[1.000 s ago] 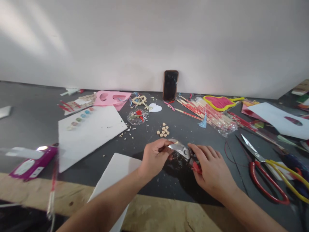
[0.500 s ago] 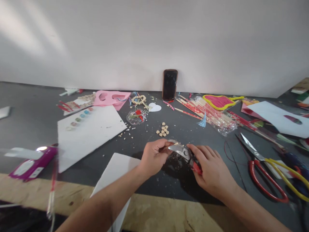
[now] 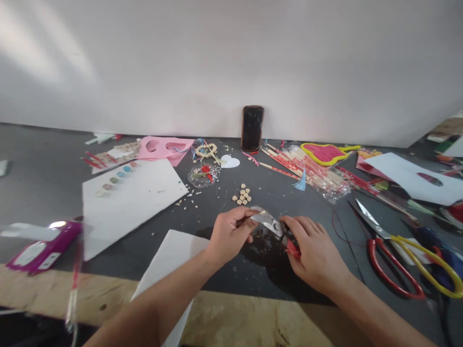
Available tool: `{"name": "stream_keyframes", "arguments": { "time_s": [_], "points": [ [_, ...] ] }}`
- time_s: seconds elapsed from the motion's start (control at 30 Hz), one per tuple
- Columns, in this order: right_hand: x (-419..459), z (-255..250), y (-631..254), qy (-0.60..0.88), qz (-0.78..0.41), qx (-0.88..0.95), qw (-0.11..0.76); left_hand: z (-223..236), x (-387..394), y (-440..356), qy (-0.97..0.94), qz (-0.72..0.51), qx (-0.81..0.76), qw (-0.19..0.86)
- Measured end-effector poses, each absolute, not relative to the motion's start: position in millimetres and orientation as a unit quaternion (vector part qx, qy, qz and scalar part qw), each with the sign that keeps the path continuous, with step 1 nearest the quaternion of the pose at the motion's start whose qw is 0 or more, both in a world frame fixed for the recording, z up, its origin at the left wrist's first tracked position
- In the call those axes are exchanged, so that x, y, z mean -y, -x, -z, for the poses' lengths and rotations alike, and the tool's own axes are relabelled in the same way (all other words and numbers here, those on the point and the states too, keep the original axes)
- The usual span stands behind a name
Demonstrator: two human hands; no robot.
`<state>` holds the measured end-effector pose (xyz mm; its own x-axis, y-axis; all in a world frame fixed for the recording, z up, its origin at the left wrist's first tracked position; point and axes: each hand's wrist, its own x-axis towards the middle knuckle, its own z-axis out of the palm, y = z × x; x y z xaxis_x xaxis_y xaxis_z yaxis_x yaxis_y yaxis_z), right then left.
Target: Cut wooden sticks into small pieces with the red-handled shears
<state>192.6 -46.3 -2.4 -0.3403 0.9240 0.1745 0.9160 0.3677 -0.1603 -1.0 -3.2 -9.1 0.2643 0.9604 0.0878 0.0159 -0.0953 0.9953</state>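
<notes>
Two hands in frame. Right hand (image 3: pixel 316 248) is closed round the red handle of the pruning shears (image 3: pixel 273 225), blades pointing toward left hand (image 3: pixel 231 236). Left: thumb and fingers pinched at the blade end; can't tell what's between them. Small pile of flower-shaped beads (image 3: pixel 242 195) just beyond the left fingertips. Phone (image 3: pixel 252 127) upright against the wall (image 3: pixel 173 72), beyond both hands. Red-handled scissors (image 3: pixel 388 260) lie right of right hand, white board (image 3: pixel 133 197) left of left hand.
</notes>
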Motion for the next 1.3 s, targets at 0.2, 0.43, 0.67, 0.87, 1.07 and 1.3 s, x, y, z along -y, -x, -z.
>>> {"name": "stream_keyframes", "arguments": {
  "time_s": [0.2, 0.43, 0.67, 0.87, 1.07, 1.3],
  "points": [
    [46.4, 4.2, -190.2, 0.567, -0.007, 0.814, 0.127, 8.4, 2.6, 0.7, -0.614, -0.466, -0.429, 0.47],
    [48.0, 6.3, -191.2, 0.564, -0.012, 0.817, 0.117, 8.3, 3.2, 2.0, -0.622, -0.44, -0.429, 0.485],
    [49.2, 3.7, -191.0, 0.558, -0.019, 0.822, 0.11, 6.5, 4.6, 2.1, -0.603, -0.426, -0.428, 0.522],
    [49.3, 3.5, -189.7, 0.577, -0.019, 0.81, 0.104, 9.8, 4.9, -1.2, -0.585, -0.446, -0.436, 0.518],
    [48.5, 5.0, -189.6, 0.578, 0.003, 0.809, 0.108, 9.4, 3.9, -0.5, -0.599, -0.464, -0.442, 0.48],
    [48.5, 6.8, -190.4, 0.569, -0.017, 0.814, 0.116, 7.4, 3.8, 2.5, -0.617, -0.438, -0.437, 0.487]
  ]
}}
